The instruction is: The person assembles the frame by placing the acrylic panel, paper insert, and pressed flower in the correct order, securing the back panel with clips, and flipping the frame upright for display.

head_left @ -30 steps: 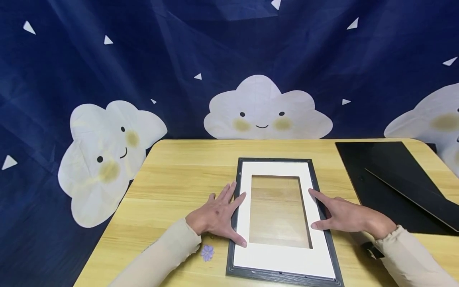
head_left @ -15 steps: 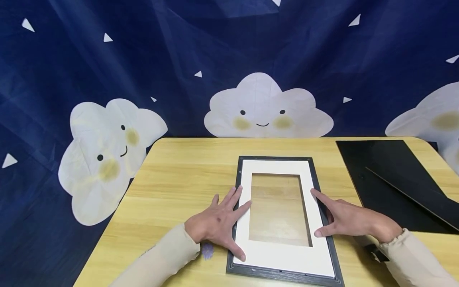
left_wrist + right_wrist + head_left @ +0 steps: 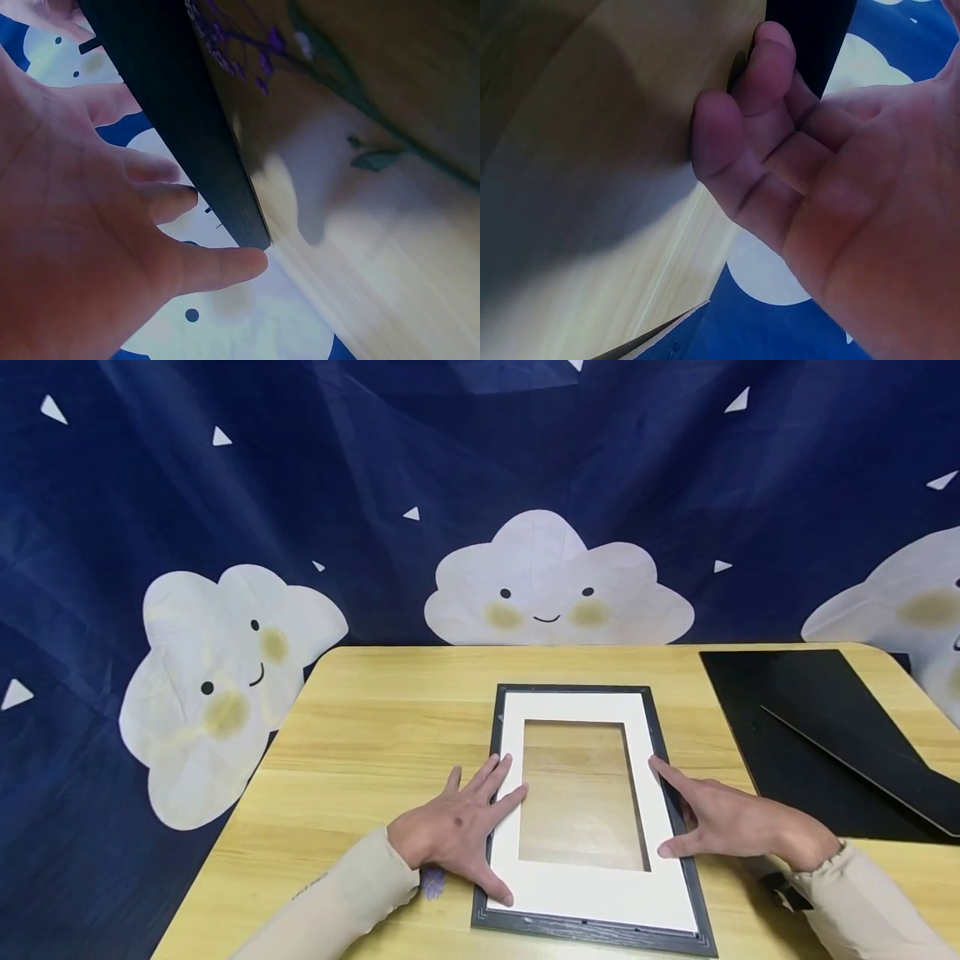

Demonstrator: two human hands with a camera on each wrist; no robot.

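Observation:
A black picture frame lies flat with a white mat inside its rim, and wood grain shows through the mat's rectangular window. My left hand spreads its fingers over the frame's left side, fingertips and thumb on the mat. In the left wrist view, the frame's dark side runs past those spread fingers. At the opposite side, my right hand has its index fingertip and thumb on the mat's right margin. Its other fingers bend down beside the frame, close to the tabletop, in the right wrist view.
The wooden table carries a black board at the right, with another dark panel overlapping it at an angle. A purple flower lies by my left wrist; a green-stemmed sprig shows in the left wrist view.
My left hand has shifted inward over the mat, its thumb sliding toward the near end. My right thumb has moved slightly nearer. The frame stays in place.

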